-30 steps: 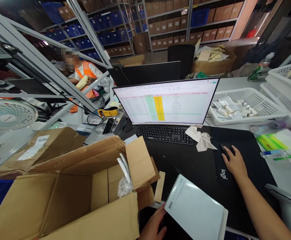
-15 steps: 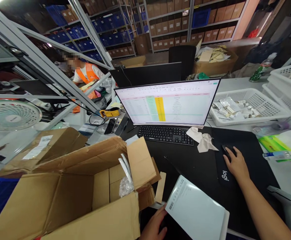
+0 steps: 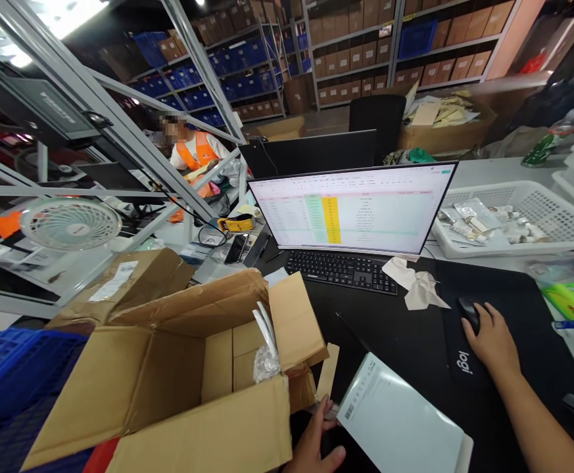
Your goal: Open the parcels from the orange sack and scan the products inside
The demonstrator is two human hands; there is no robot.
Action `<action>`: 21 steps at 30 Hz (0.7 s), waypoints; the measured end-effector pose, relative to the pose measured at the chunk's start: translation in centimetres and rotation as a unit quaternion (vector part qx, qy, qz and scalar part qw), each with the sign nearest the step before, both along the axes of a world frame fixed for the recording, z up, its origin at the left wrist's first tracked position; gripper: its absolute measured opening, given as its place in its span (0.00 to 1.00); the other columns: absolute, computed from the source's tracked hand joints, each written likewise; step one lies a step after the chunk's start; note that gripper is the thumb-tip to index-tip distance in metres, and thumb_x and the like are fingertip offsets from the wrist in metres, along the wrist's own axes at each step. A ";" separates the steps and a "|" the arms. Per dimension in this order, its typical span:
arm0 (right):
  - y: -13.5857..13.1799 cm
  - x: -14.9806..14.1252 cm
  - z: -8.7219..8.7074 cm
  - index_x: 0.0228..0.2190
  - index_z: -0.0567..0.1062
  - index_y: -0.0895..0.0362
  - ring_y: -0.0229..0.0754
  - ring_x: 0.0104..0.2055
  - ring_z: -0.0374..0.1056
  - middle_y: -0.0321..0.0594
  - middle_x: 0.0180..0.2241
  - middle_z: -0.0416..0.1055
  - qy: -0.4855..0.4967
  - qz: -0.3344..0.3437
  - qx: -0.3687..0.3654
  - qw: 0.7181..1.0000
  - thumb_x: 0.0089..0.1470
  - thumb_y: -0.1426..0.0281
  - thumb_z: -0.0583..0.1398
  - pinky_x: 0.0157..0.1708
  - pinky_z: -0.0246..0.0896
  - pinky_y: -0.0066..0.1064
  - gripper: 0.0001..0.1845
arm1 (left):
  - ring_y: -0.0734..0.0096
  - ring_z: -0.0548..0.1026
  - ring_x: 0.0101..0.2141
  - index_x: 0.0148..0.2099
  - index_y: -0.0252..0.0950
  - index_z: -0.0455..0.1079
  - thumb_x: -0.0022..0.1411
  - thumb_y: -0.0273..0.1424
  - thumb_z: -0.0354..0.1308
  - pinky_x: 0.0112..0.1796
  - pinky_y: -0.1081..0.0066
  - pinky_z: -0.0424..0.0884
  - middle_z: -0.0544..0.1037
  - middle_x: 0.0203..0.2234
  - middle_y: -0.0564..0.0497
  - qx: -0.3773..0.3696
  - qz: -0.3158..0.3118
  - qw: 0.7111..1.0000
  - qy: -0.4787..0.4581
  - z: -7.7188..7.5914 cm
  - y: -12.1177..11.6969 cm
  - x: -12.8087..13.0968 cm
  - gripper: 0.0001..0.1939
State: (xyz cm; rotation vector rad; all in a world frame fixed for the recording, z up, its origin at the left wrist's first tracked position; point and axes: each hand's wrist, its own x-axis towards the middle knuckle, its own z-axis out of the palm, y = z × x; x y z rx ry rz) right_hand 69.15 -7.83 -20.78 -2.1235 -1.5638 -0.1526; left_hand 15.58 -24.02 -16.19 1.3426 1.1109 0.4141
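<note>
One flat pale-blue box (image 3: 405, 417): glossy, barcode on its left end, lying aslant between the hands. Left hand (image 3: 313, 440) just beside its left corner, thumb and fingers apart; whether it grips anything, cannot tell. Black mouse (image 3: 469, 314), rounded, under the right hand (image 3: 496, 341), which curves over and holds it.

Counts: two brown cartons (image 3: 202, 433), one open; two monitors (image 3: 353, 210), one lit with a spreadsheet; one keyboard (image 3: 340, 270).

Loaded racks (image 3: 356, 66) behind; person in orange vest (image 3: 198, 148) beyond frame bars. Black desk mat (image 3: 380, 315); mouse pad (image 3: 513, 295) marked "logi".
</note>
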 end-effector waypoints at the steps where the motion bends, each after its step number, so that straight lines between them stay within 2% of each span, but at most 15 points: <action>1: 0.0 0.0 0.1 0.62 0.66 0.63 0.63 0.65 0.59 0.61 0.65 0.59 -0.001 -0.002 -0.005 1.000 0.63 0.52 0.50 0.61 0.62 0.55 0.36 | 0.43 0.61 0.67 0.77 0.40 0.36 0.62 0.52 0.60 0.66 0.45 0.54 0.50 0.72 0.32 0.005 0.004 1.000 -0.004 0.3 0.0 0.0 0.53; 5: -0.1 -0.2 0.6 0.60 0.67 0.65 0.61 0.64 0.60 0.60 0.64 0.60 -0.010 -0.007 -0.027 1.000 0.63 0.53 0.49 0.62 0.61 0.50 0.35 | 0.42 0.59 0.68 0.76 0.40 0.43 0.61 0.62 0.54 0.66 0.45 0.55 0.53 0.72 0.33 0.014 0.021 1.000 -0.008 2.4 0.7 1.0 0.52; 10: -0.3 -0.5 1.0 0.59 0.69 0.65 0.62 0.62 0.62 0.59 0.62 0.63 -0.011 -0.014 -0.028 0.999 0.61 0.54 0.49 0.61 0.61 0.49 0.35 | 0.46 0.57 0.69 0.75 0.33 0.45 0.60 0.65 0.51 0.68 0.50 0.53 0.53 0.71 0.32 -0.012 0.066 0.998 -0.012 4.2 2.3 3.5 0.55; 13: -0.4 -0.5 1.1 0.59 0.70 0.63 0.61 0.62 0.62 0.58 0.63 0.62 -0.016 -0.015 -0.040 0.999 0.62 0.54 0.49 0.59 0.62 0.48 0.33 | 0.47 0.55 0.70 0.75 0.30 0.45 0.59 0.63 0.55 0.68 0.53 0.53 0.52 0.72 0.32 -0.031 0.060 0.998 0.004 5.0 3.2 4.8 0.56; 16: -0.5 -0.7 1.5 0.59 0.70 0.61 0.60 0.63 0.62 0.57 0.64 0.60 -0.035 -0.010 -0.058 0.998 0.64 0.55 0.48 0.57 0.62 0.46 0.32 | 0.49 0.54 0.70 0.75 0.30 0.46 0.61 0.57 0.57 0.68 0.54 0.53 0.54 0.71 0.33 -0.034 0.054 0.997 0.032 6.1 3.4 5.4 0.52; 21: -0.6 -1.1 2.3 0.59 0.71 0.59 0.58 0.62 0.62 0.57 0.64 0.59 -0.061 -0.009 -0.077 0.995 0.66 0.54 0.45 0.55 0.62 0.45 0.32 | 0.49 0.65 0.63 0.71 0.32 0.56 0.62 0.50 0.59 0.63 0.53 0.60 0.64 0.67 0.36 -0.042 0.058 0.995 0.073 7.9 3.6 5.7 0.43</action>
